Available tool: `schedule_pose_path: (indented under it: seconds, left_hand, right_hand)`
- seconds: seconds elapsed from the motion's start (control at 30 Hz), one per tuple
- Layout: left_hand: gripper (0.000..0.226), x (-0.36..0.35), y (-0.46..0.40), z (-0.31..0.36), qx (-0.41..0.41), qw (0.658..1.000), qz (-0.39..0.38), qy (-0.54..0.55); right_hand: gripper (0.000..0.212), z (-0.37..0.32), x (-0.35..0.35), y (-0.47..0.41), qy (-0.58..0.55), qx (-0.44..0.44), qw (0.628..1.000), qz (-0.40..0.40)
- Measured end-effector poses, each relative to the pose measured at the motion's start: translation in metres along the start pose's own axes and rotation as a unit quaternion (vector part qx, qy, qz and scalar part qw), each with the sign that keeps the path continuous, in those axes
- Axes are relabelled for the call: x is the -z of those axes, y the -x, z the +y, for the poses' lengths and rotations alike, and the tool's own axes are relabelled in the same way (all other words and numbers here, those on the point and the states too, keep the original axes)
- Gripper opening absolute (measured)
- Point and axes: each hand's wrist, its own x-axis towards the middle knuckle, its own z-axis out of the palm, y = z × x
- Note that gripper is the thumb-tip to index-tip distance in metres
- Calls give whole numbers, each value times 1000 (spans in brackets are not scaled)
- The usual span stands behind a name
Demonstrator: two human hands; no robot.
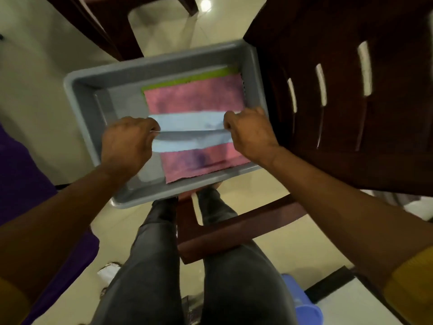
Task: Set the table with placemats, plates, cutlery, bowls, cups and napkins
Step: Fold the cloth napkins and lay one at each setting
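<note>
A pale blue placemat (187, 127) is pinched taut between the left hand (126, 141) and right hand (250, 132) above the grey tray (89, 109); the pink placemat (194, 99) beneath could be dragged up if caught.

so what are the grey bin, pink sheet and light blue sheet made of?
Grey bin: looks like moulded plastic, with smooth satin walls and a rounded rim. Pink sheet: probably thin non-woven or felt-like cloth, matte, mottled, with a ragged edge. Light blue sheet: thin, limp cloth or paper, folding where both hands grip it; which one is unclear.
</note>
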Motion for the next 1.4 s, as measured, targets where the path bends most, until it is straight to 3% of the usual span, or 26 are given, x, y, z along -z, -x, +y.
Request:
schedule_pose_path:
  seconds: [0.13,0.27,0.33,0.47,0.6,0.7,0.87,0.97,1.17,1.3,1.4]
  left_hand:
    - [13,52,23,5,10,999,45,22]
    - [13,105,59,10,46,996,65,47]
    - [12,133,82,9,59,994,72,59]
    - [10,176,133,-2,112,985,66,117]
    - [30,201,189,-20,189,959,66,201]
    - [41,212,229,-36,231,941,91,232]
    - [46,223,296,-67,285,917,150,233]
    - [30,233,335,-81,323,905,206,186]
    - [17,243,398,-112,423,829,260,259]
    - [13,253,424,-132,448,696,304,472]
    - [25,270,436,-142,440,643,277,563]
  right_hand:
    - [35,-12,55,18,55,74,996,-8]
    - [18,-17,96,35,61,103,993,-14]
    - [6,-25,121,41,9,96,995,3]
    - [8,-53,179,53,-151,44,987,-15]
    - [11,-87,215,52,-324,10,946,8]
    - [8,-121,233,47,-446,9,895,-13]
    - [17,-188,261,48,-506,66,859,-44]
    - [15,-233,272,57,-536,85,839,-35]
    - [11,-319,282,82,-566,146,811,-32]
    - [12,-375,280,109,-571,222,787,-72]
    - [9,-414,278,133,-544,281,775,-155]
